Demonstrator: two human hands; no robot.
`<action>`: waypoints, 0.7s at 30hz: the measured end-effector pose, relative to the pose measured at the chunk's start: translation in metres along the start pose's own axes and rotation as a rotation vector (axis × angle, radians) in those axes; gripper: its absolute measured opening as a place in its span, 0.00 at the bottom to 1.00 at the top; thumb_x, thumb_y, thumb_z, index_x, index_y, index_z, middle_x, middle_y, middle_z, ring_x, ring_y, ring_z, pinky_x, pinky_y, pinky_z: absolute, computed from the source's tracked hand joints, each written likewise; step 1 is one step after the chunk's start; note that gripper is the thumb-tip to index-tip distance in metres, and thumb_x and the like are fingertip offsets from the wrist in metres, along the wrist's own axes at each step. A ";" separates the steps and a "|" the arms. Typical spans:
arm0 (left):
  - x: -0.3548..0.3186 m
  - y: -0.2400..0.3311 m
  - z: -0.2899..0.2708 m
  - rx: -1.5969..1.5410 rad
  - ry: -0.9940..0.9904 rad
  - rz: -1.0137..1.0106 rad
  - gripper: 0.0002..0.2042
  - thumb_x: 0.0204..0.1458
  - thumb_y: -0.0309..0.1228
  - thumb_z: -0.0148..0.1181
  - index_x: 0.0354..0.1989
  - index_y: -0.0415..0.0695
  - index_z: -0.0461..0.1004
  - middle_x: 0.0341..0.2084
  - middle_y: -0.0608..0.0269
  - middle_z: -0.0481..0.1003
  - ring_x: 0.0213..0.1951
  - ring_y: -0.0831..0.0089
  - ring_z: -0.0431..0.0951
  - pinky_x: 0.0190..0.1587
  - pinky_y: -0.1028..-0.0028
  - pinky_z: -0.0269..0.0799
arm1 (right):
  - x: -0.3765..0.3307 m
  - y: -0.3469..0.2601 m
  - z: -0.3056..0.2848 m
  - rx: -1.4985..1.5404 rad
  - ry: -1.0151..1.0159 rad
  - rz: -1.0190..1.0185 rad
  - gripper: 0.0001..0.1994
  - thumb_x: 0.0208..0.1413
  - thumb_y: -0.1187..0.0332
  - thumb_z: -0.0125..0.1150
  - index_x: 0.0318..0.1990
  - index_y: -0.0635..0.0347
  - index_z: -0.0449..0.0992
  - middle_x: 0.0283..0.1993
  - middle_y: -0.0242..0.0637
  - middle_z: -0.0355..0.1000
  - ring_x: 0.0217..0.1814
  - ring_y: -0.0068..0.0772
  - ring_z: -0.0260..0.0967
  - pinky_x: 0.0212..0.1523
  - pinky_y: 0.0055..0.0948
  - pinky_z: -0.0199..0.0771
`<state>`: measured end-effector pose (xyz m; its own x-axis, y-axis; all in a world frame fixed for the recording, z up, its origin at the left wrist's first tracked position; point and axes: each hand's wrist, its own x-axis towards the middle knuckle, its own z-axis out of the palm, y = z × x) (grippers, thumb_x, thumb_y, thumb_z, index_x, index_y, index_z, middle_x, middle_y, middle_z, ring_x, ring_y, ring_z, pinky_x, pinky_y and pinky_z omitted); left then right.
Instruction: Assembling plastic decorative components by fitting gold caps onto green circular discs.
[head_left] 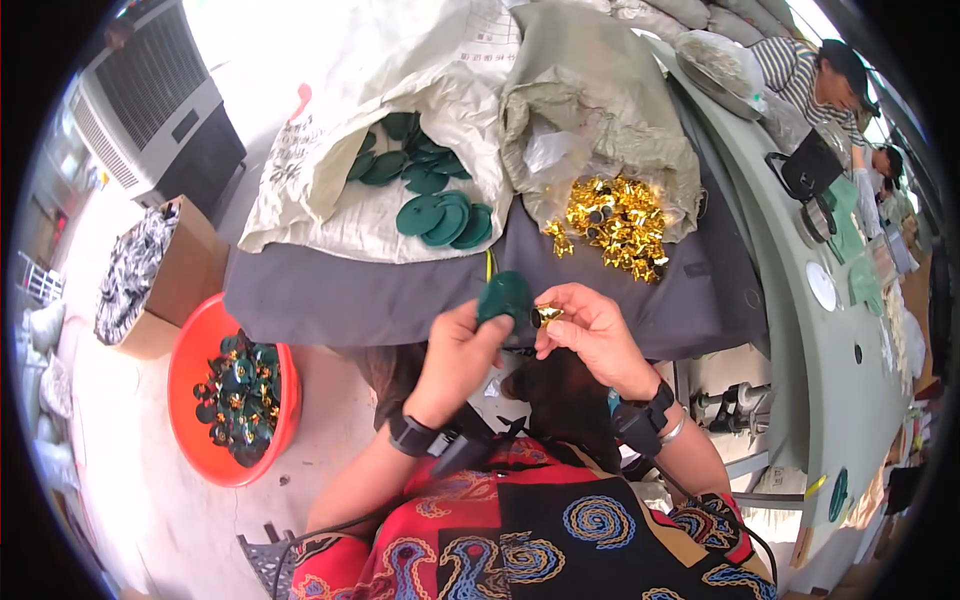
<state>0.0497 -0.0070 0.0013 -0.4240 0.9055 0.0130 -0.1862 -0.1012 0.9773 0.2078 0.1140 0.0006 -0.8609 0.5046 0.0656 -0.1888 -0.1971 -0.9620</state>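
Observation:
My left hand [455,360] grips a dark green round disc [503,297] between thumb and fingers, just in front of the grey cloth-covered table edge. My right hand [590,335] pinches a small shiny gold piece [547,314] right against the disc's right side. Farther back on the table, more green discs [428,190] spill from a white sack [340,225]. A heap of gold pieces [612,225] lies at the mouth of a pale green sack [590,100].
A red basin [190,370] on the floor at my left holds green discs with gold pieces on them. Behind it stand a cardboard box [175,270] of dark items and a grey cooling unit [160,100]. Another person [820,80] works at the long bench on the right.

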 end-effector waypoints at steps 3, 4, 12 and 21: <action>-0.008 0.001 0.010 0.005 -0.022 -0.033 0.07 0.57 0.26 0.53 0.37 0.37 0.76 0.22 0.71 0.74 0.21 0.86 0.70 0.23 0.82 0.68 | -0.002 0.007 0.010 -0.015 0.020 -0.035 0.12 0.62 0.73 0.55 0.51 0.64 0.68 0.40 0.34 0.70 0.36 0.23 0.73 0.38 0.25 0.78; -0.010 0.001 0.012 0.027 -0.012 -0.041 0.07 0.57 0.25 0.52 0.37 0.36 0.76 0.22 0.70 0.74 0.21 0.86 0.70 0.23 0.82 0.68 | -0.003 0.008 0.013 -0.065 0.025 -0.052 0.12 0.62 0.73 0.55 0.51 0.64 0.67 0.39 0.33 0.71 0.35 0.22 0.72 0.37 0.25 0.78; -0.018 -0.002 0.012 0.307 -0.039 0.083 0.05 0.52 0.22 0.54 0.35 0.34 0.73 0.23 0.62 0.75 0.24 0.76 0.74 0.25 0.74 0.69 | -0.007 0.004 0.019 -1.111 0.057 -0.462 0.14 0.58 0.70 0.58 0.48 0.66 0.65 0.34 0.45 0.73 0.33 0.45 0.75 0.32 0.38 0.73; -0.025 -0.006 0.010 0.958 -0.001 0.598 0.12 0.38 0.20 0.57 0.35 0.33 0.70 0.25 0.50 0.68 0.27 0.51 0.72 0.29 0.57 0.70 | -0.003 0.013 0.026 -0.591 0.025 0.014 0.10 0.63 0.66 0.54 0.38 0.66 0.68 0.22 0.35 0.68 0.21 0.28 0.68 0.21 0.29 0.66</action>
<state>0.0704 -0.0253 -0.0028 -0.2165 0.8181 0.5327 0.8030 -0.1611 0.5738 0.1956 0.0877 -0.0053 -0.8486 0.5265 0.0520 0.1243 0.2940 -0.9477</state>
